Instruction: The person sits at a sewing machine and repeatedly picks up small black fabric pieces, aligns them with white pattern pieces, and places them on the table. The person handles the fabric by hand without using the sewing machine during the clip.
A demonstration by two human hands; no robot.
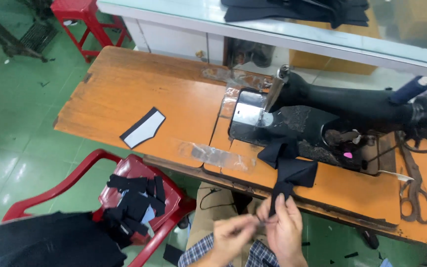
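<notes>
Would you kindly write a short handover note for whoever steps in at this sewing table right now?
Left hand and right hand meet below the table edge, both pinching the lower end of a black fabric piece. Its upper end lies on the orange table beside the black sewing machine. A white-faced cut piece lies apart on the table; more black pieces are piled on the red chair. Scissors lie to the right. Nothing sits under the needle.

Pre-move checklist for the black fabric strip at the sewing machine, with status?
1. Both hands on the black fabric strip: ok, left hand and right hand pinch its near end.
2. Strip's far end on the table: ok.
3. Needle plate uncovered: ok.
4. Scissors away from the hands: ok.
5. Machine threaded: cannot tell.
6. White-faced cut piece lying flat: ok.
</notes>
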